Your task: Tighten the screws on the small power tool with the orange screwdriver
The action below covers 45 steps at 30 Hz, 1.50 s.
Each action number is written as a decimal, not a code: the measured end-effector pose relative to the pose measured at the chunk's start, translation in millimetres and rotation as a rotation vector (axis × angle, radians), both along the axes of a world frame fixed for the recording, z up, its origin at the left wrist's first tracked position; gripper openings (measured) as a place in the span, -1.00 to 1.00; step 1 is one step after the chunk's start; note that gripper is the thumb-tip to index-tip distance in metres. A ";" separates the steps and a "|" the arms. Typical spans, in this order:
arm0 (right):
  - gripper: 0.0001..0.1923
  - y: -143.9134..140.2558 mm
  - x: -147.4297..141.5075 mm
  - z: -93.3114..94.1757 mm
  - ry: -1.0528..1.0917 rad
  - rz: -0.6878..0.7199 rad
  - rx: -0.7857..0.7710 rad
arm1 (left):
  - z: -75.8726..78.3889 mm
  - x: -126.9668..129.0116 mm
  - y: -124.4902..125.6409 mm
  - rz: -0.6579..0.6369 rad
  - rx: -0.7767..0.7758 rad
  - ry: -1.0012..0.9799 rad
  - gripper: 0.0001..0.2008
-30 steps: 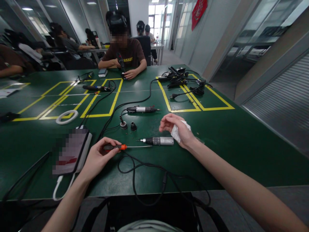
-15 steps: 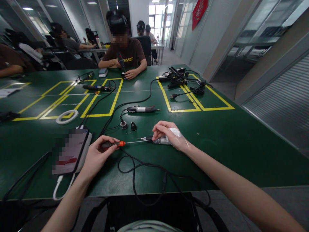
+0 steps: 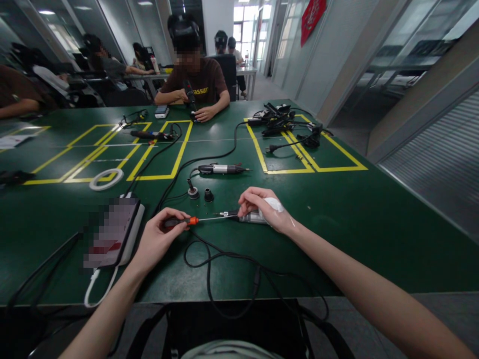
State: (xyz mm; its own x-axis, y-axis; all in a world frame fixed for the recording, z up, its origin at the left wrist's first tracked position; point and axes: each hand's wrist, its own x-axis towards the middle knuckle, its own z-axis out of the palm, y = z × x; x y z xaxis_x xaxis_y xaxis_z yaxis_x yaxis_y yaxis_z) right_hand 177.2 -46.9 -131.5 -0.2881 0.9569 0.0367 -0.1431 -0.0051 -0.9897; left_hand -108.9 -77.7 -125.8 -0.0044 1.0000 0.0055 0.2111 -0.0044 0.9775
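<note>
On green felt, hands pinch slim orange-collared screwdriver [image 3: 179, 222] and metal cylindrical tool [image 3: 250, 217].

Both forearms are bare from the lower edge of the frame up to the wrists, with no sleeve, watch, bracelet or glove on them. The left hand [image 3: 155, 242], in the lower left-centre, and the right hand [image 3: 264, 209], just right of centre, are bare too, with no rings to be seen on the fingers [image 3: 249, 198]. At the bottom centre a rounded pale grey-green piece of clothing shows, with dark straps spreading out beside it.
</note>
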 end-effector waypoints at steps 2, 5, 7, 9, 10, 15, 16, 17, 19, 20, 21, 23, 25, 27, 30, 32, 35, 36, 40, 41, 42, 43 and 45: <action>-0.60 -1.2 -0.8 0.9 -0.026 -0.029 0.040 | 1.7 0.6 0.9 -0.008 -0.004 0.015 -0.70; -0.64 -3.5 -2.8 3.1 -0.109 -0.087 0.121 | 6.2 3.1 2.4 -0.005 -0.014 0.050 -0.74; -0.65 -4.9 -4.5 3.9 -0.171 -0.102 0.154 | 8.6 4.6 4.2 0.007 -0.010 0.078 -0.78; -0.64 -5.9 -6.2 3.8 -0.205 -0.112 0.167 | 9.4 5.1 6.9 0.014 -0.012 0.095 -0.80; -0.64 -6.2 -6.9 3.6 -0.211 -0.118 0.168 | 9.0 5.1 8.4 0.015 -0.019 0.098 -0.80; -0.62 -6.5 -7.6 3.4 -0.215 -0.120 0.163 | 3.3 4.9 12.6 0.028 -0.035 0.044 -0.73; -0.62 -6.4 -7.2 3.5 -0.214 -0.112 0.159 | 2.1 5.1 12.3 0.034 -0.030 0.030 -0.71; -0.62 -6.4 -6.7 3.6 -0.214 -0.102 0.154 | 1.2 5.3 11.8 0.037 -0.026 0.021 -0.69; -0.62 -6.4 -5.5 3.2 -0.217 -0.085 0.141 | 0.0 5.4 10.1 0.034 -0.025 0.029 -0.66; -0.61 -6.4 -5.0 2.8 -0.220 -0.083 0.139 | -0.3 5.2 9.2 0.026 -0.028 0.044 -0.65; -0.61 -6.4 -4.6 2.3 -0.225 -0.085 0.139 | -0.6 4.9 8.3 0.016 -0.028 0.063 -0.65; -0.59 -6.5 -4.5 0.8 -0.232 -0.094 0.146 | -1.1 3.7 6.8 0.002 -0.013 0.106 -0.65; -0.57 -6.8 -5.1 -0.8 -0.235 -0.108 0.154 | -2.0 2.5 5.4 0.002 0.019 0.147 -0.66; -0.54 -7.6 -6.3 -2.2 -0.242 -0.126 0.160 | -3.3 1.9 4.3 0.001 0.054 0.193 -0.68; -0.50 -9.4 -8.4 -3.2 -0.263 -0.153 0.175 | -5.5 2.7 3.4 -0.028 0.121 0.270 -0.69; -0.47 -10.8 -9.4 -2.9 -0.287 -0.159 0.185 | -7.0 3.4 3.7 -0.060 0.180 0.319 -0.69; -0.46 -12.4 -9.8 -1.8 -0.336 -0.152 0.192 | -9.7 3.2 4.8 -0.119 0.252 0.390 -0.67; -0.46 -12.7 -9.5 -1.5 -0.353 -0.150 0.193 | -10.8 2.7 5.2 -0.140 0.267 0.414 -0.68; -0.46 -12.8 -6.8 -1.1 -0.399 -0.162 0.196 | -15.6 0.4 5.6 -0.204 0.286 0.462 -0.70; -0.46 -12.8 -6.1 -1.1 -0.402 -0.171 0.195 | -16.4 0.1 5.7 -0.216 0.283 0.462 -0.70; -0.46 -12.8 -5.6 -0.9 -0.401 -0.180 0.195 | -17.0 -0.2 5.9 -0.227 0.278 0.459 -0.71; -0.45 -12.9 -5.2 -0.7 -0.400 -0.187 0.196 | -17.3 -0.3 6.2 -0.237 0.269 0.454 -0.71; -0.45 -13.1 -4.9 0.0 -0.404 -0.199 0.206 | -17.5 -0.6 7.0 -0.257 0.254 0.448 -0.71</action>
